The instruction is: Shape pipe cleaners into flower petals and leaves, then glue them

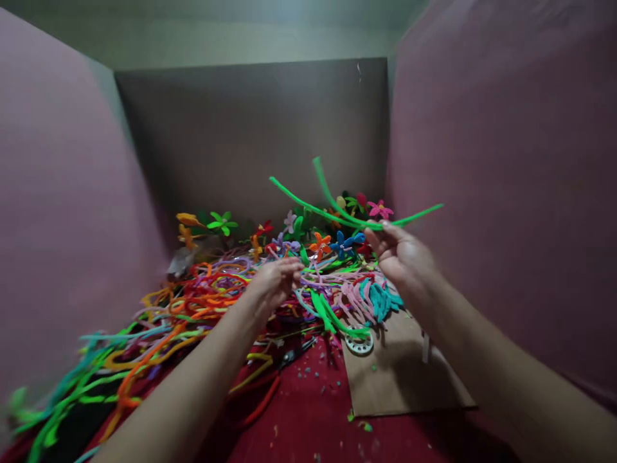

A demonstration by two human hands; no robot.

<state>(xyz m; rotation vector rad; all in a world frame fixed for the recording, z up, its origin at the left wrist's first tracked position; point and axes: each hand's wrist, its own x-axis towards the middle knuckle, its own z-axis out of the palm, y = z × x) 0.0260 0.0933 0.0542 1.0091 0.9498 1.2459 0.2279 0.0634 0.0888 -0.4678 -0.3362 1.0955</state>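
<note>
My right hand is raised at the right with thumb and fingers pinched on green pipe cleaners. Their long ends fan out to the left, and one end sticks out to the right. Lower and to the left, my left hand hovers over the pile with its fingers curled together; what they hold, if anything, is hidden. Just beneath the hands lie bent green pipe cleaners, with pink loops and teal loops beside them.
A heap of colourful pipe cleaners covers the left and middle. Fuzzy flowers stand along the back. Red-handled pliers or cutters lie in front. A cardboard sheet bears a round holed disc. Pink panels flank the space.
</note>
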